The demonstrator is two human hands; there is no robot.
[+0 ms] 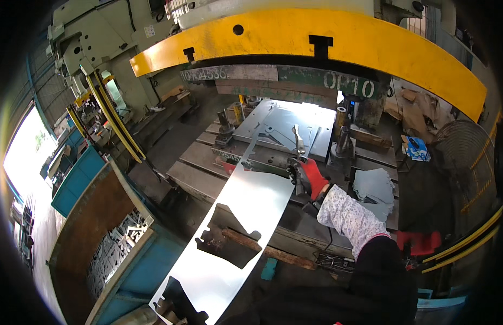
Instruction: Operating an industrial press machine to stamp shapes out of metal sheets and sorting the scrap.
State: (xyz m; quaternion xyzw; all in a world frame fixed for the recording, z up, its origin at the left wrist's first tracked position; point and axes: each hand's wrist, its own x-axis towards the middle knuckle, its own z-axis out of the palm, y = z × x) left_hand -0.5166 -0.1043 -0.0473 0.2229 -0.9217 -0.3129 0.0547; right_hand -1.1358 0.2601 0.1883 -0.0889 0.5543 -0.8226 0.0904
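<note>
My right hand (312,179), in a red and black glove, is closed beside the far right corner of a long, shiny metal sheet (251,197). A narrow, shiny metal tool with a forked-looking tip (299,141) sticks out of its fingers toward the press die. Whether the fingers also touch the sheet cannot be made out. Large shaped openings are cut through the sheet, which slants from the die down to the lower edge. On the flat lower die plate (257,132) lie thin outlines of cut metal. My left hand is out of view.
A yellow press beam (273,35) and the upper die (300,81) hang over the lower plate. Guide posts (343,142) stand beside it. Flat cut blanks (374,187) are stacked at right. A blue bin (145,260) with metal scrap (118,246) stands at left.
</note>
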